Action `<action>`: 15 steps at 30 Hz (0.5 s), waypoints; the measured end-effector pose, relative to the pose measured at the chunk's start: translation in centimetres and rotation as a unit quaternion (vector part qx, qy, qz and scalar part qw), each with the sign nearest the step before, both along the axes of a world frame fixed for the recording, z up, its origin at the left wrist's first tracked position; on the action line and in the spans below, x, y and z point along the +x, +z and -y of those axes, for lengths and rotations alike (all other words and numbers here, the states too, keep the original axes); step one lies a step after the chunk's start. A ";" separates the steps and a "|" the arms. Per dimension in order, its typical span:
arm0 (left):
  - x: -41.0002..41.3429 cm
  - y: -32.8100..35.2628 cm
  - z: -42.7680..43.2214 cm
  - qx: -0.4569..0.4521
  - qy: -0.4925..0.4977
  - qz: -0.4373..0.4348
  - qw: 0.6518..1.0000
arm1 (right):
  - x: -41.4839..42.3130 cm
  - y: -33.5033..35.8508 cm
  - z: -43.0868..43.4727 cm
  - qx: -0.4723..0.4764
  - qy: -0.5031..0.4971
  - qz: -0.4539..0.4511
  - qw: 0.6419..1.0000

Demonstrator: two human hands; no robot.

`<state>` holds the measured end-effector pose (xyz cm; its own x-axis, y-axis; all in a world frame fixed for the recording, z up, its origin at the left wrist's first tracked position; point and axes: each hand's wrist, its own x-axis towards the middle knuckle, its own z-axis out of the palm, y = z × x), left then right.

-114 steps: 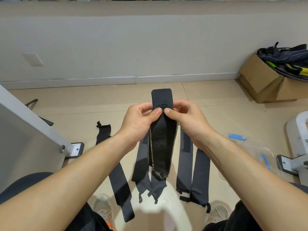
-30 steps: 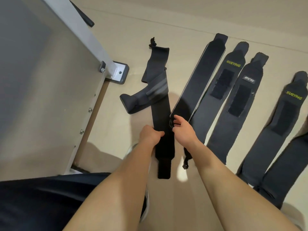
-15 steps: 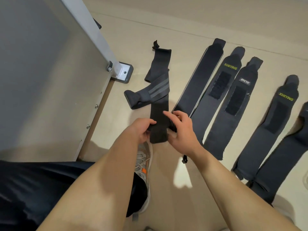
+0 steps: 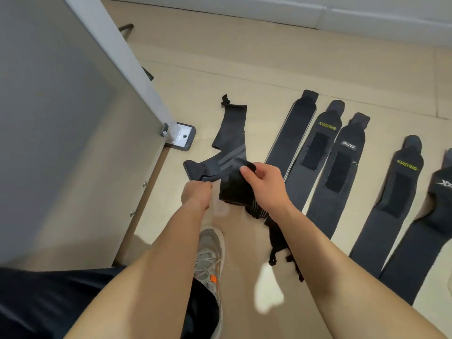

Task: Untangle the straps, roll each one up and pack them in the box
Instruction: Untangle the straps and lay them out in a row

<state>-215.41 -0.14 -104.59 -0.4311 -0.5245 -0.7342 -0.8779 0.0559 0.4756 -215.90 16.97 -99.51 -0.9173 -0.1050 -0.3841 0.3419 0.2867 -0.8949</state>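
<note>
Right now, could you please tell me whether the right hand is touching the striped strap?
Touching. The head view shows the right hand pinching the folded end of the striped strap between thumb and fingers.

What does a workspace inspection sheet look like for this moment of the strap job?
Surface: beige tiled floor.
Job's things: striped strap, folded over itself, partly rolled; several flat straps side by side to its right; box not in view.
Clutter: nothing seen.
Grippers: left hand pinches the striped strap's thin part; right hand pinches its rolled end.
Cables: nothing seen.
Surroundings: grey panel with metal foot at left; white wall base beyond; person's shoe below.
</note>
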 end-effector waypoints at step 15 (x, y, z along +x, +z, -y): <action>-13.7 -3.3 -0.1 -0.164 -0.135 -0.123 0.969 | -7.2 -10.2 0.6 0.021 -0.186 0.101 0.977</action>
